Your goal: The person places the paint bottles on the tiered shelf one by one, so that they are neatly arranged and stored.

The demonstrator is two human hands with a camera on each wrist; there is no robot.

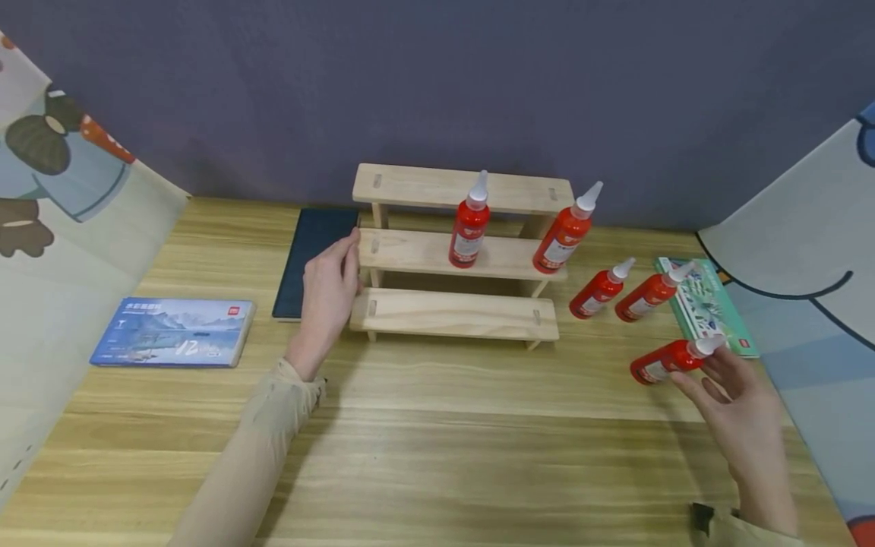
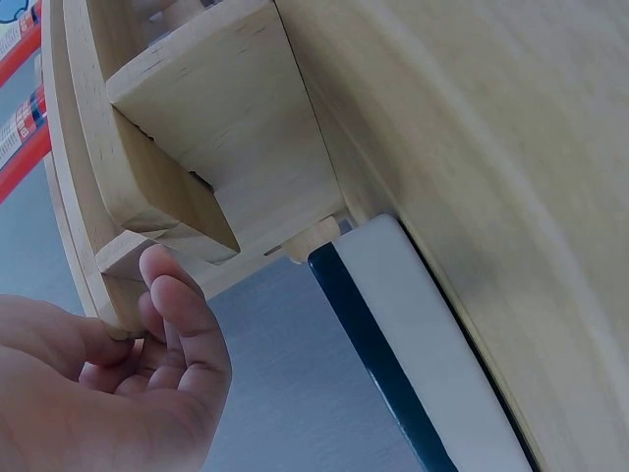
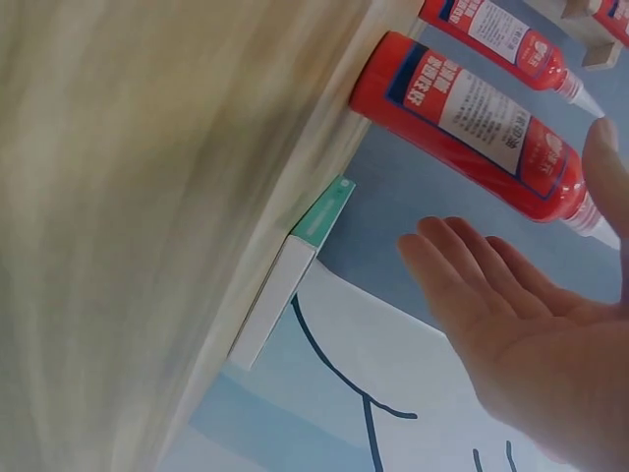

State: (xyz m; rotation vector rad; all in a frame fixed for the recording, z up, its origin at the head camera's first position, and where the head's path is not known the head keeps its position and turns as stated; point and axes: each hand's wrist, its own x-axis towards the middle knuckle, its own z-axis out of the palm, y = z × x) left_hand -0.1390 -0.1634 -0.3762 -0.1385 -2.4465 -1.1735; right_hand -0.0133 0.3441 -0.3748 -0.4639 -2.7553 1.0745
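A three-tier wooden display rack (image 1: 454,313) stands at the back middle, two red squeeze bottles with white nozzles on its middle tier: one bottle (image 1: 469,237) right of centre, another bottle (image 1: 562,241) at the right end. My left hand (image 1: 331,285) pinches the left end of that tier; the left wrist view shows thumb and curled fingers at the board's edge (image 2: 123,307). Over at the right, my right hand (image 1: 741,406) is around the nearest red bottle (image 3: 472,123), fingers extended, thumb by its neck. Two more bottles (image 1: 597,293) (image 1: 645,297) stand behind it.
A blue paint box (image 1: 174,332) lies at the left. Beside the rack's left end is a dark flat box (image 1: 295,277). A green box (image 1: 711,304) lies behind the right-hand bottles. Grey-blue (image 1: 437,83) and cartoon-printed panels (image 1: 61,228) enclose the wooden table.
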